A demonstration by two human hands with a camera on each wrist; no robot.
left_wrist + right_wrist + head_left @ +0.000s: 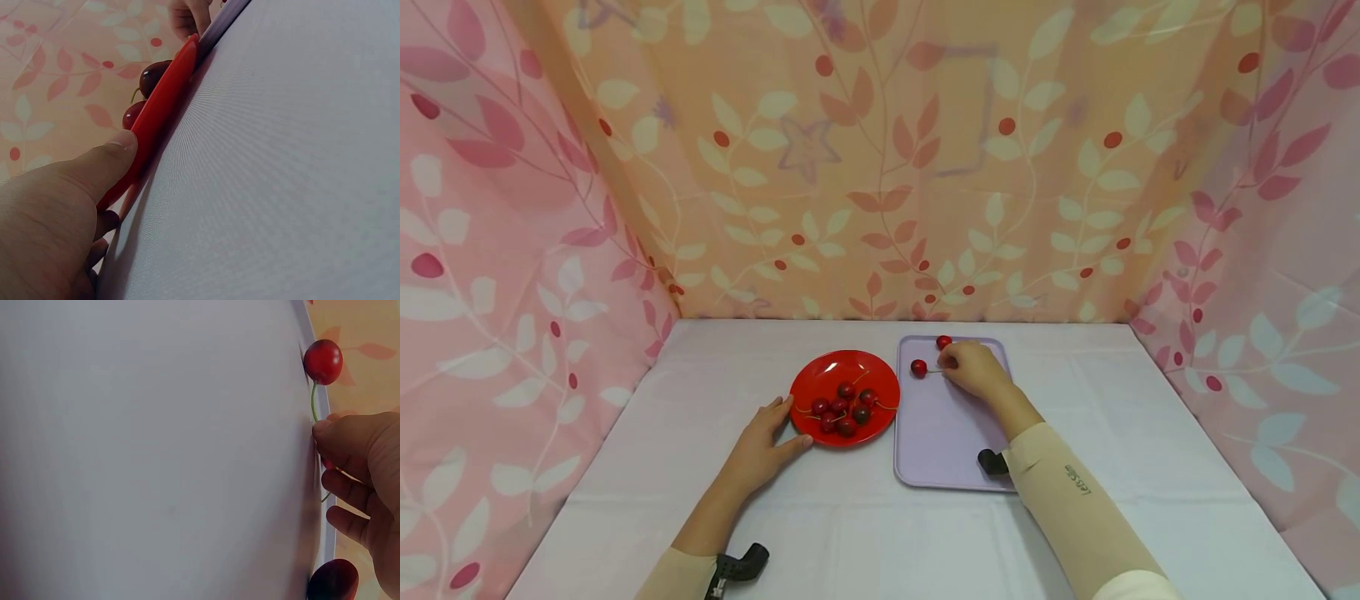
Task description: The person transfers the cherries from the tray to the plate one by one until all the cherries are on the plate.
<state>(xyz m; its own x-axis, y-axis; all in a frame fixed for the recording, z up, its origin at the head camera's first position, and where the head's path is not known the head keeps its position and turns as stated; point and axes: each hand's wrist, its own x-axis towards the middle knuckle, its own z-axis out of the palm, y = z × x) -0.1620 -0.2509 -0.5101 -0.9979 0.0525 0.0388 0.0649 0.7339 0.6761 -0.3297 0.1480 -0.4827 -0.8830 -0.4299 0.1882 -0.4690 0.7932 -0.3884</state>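
Observation:
A red plate (820, 371) holds several dark cherries (842, 407). My left hand (790, 421) rests on the white table and holds the plate's near-left rim, thumb (115, 153) lying on the rim (164, 94). To the right lies a lilac tray (947, 442) with two red cherries (918, 367) (943, 342) at its far end. My right hand (951, 367) sits over that end, fingers curled. Its thumb tip (322, 428) meets the stem of one cherry (322, 361), and a bit of red shows under the fingers. Another cherry (334, 580) lies beside the hand.
White cloth (1075, 392) covers the table, walled at the back and both sides by leaf-patterned fabric (880, 167). Black wrist-camera mounts show at my right forearm (992, 461) and my left forearm (737, 567).

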